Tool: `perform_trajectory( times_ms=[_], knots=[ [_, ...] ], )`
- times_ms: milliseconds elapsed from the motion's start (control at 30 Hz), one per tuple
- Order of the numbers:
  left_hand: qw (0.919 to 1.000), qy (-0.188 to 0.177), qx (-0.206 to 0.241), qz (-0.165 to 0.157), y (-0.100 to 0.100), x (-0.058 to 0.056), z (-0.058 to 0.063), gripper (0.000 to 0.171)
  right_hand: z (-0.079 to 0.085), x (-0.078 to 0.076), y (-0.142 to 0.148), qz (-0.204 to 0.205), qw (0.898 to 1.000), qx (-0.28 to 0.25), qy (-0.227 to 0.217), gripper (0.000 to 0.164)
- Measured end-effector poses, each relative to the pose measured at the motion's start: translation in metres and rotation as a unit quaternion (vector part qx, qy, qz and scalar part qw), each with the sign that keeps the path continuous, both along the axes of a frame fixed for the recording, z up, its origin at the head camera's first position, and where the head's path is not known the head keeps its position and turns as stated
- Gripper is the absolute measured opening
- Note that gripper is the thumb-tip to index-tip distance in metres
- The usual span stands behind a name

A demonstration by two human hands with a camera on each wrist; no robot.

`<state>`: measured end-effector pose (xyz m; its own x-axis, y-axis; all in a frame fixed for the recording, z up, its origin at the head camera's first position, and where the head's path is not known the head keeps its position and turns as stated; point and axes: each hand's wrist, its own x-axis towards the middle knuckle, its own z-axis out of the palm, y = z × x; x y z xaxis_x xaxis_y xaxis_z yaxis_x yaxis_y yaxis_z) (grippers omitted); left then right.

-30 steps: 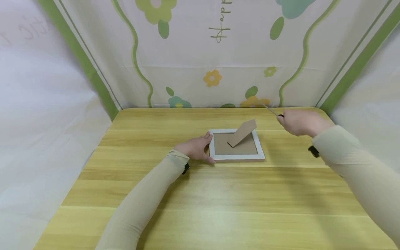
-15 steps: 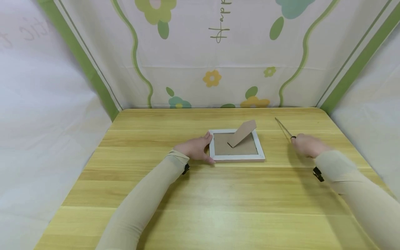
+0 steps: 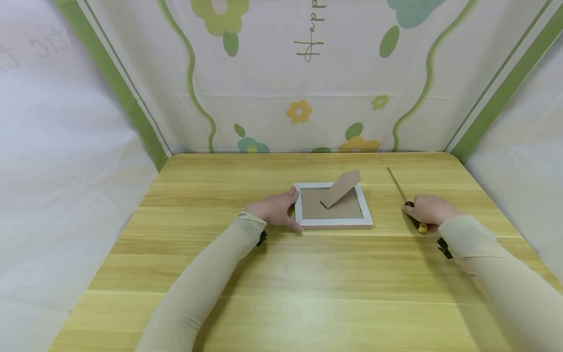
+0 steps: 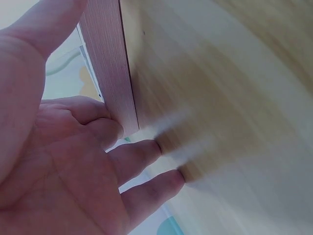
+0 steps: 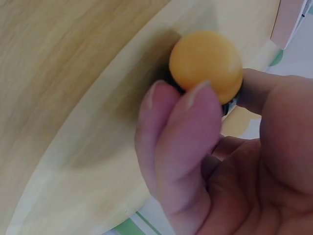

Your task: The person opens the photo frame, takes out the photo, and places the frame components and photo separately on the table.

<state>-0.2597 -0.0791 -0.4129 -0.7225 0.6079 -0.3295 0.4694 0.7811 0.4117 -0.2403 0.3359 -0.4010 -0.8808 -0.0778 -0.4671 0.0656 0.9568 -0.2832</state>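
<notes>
A picture frame (image 3: 333, 224) with a white border lies face down on the wooden table. Its brown stand flap (image 3: 344, 186) is raised at an angle from the backing board. My left hand (image 3: 274, 208) holds the frame's left side, thumb at the near corner; the left wrist view shows some fingertips down on the tabletop. To the right of the frame, my right hand (image 3: 433, 210) holds a screwdriver (image 3: 412, 213) by its black handle, shaft pointing away to the back left. The handle's yellow end (image 5: 205, 63) shows beside curled fingertips in the right wrist view.
The wooden table (image 3: 286, 283) reaches back to a white cloth (image 3: 264, 73) printed with flowers. More white cloth hangs on the left and right sides. A dark wrist device (image 3: 444, 248) sits under the right cuff.
My right hand has come down and nearer from a raised place at the right, bringing the screwdriver low over the table. My left hand and the picture frame have stayed put.
</notes>
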Motion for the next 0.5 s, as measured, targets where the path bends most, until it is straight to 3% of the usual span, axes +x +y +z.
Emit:
perform_trajectory(
  times_ms=[333, 500],
  knots=[
    [1.0, -0.003, 0.003, 0.001, 0.001, 0.0, -0.001, 0.119, 0.004, 0.0, 0.005, 0.016, 1.0, 0.007, 0.021, 0.051],
    [1.0, -0.004, 0.008, 0.001, 0.001, -0.001, -0.002, 0.119, 0.016, 0.001, 0.0, 0.033, 0.995, 0.028, 0.093, 0.053]
  ],
)
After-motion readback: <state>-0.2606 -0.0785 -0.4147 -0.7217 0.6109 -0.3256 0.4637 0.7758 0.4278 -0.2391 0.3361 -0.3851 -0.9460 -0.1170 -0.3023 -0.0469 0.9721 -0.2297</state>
